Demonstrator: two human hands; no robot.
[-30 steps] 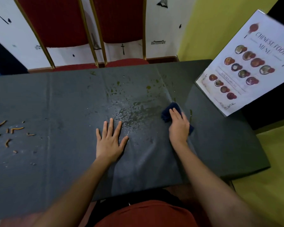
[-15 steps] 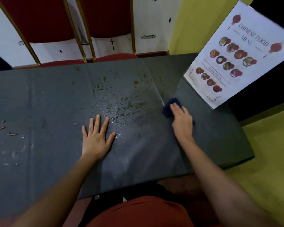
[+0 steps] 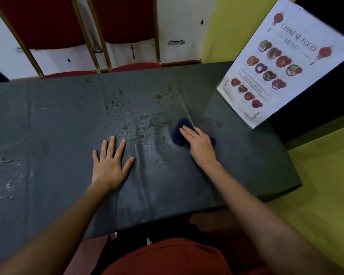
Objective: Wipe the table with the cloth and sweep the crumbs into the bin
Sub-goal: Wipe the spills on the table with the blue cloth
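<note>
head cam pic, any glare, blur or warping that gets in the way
Head view: wide-angle warping bows the table edges and chair legs; light glints off the wet patch between the left hand and the right hand on the cloth; the menu print is soft, only its large heading legible; lighting is dim, corners darker.

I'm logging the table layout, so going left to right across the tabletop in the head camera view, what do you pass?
Crumbs → left hand, flat on the table → wet spill → cloth under the right hand → menu stand.
</note>
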